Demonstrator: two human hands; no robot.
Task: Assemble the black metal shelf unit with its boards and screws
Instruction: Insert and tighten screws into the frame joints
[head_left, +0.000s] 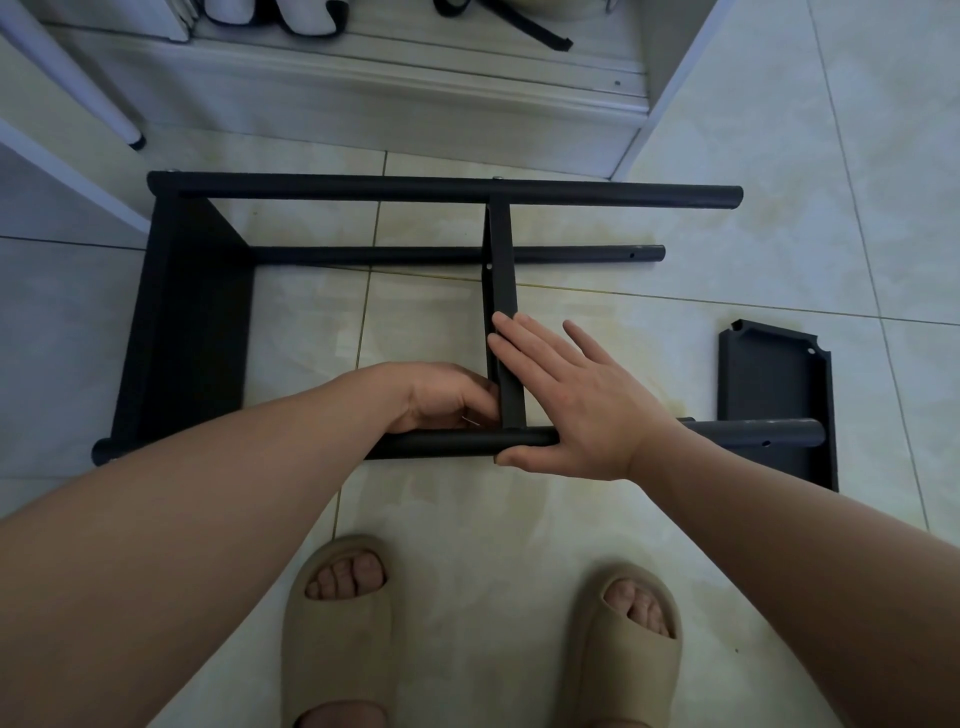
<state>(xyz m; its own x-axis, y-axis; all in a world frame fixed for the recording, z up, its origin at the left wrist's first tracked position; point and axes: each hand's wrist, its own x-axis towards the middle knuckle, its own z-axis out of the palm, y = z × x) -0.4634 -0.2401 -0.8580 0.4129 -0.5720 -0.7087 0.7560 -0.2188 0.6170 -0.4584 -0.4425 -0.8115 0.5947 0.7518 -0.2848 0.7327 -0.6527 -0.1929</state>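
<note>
Partly built, the black shelf unit (415, 188) lies sideways on the tiled floor (441, 519). Its end board (192, 322) is fitted. The middle board (501, 244) is apparently being joined to the near pole (447, 441), pressed by the flat right hand (582, 410). The left hand (447, 397) is curled at the joint, grasp unclear. A third board (774, 384) lies loose.

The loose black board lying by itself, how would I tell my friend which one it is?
Find the black shelf frame lying on its side on the tiled floor. Look at its right end, where the near tube crosses a flat black board. Unlike the end board and middle board standing between the tubes, this one lies flat, rim up, with notched corners.
</note>
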